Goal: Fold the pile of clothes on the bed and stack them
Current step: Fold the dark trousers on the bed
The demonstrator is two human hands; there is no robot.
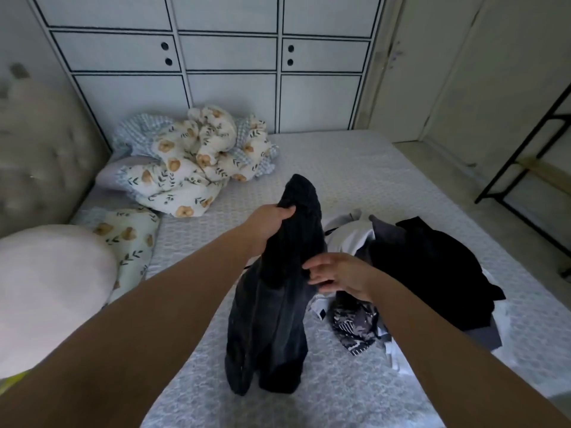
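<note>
My left hand (272, 222) pinches dark garment (275, 304) by top edge, hem resting on bed (355, 168) — right hand (338, 274) spread, fingertips touching cloth. Pile (411, 273) beside it unfolded; no stack visible — barely begun.

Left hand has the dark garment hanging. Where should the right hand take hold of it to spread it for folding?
Probably the right edge of the dark garment, coming in from the right. The left hand grips it bunched near the top, so it hangs in a narrow column, its bottom resting on the mattress. The right hand, fingers spread, is already at that edge.
</note>
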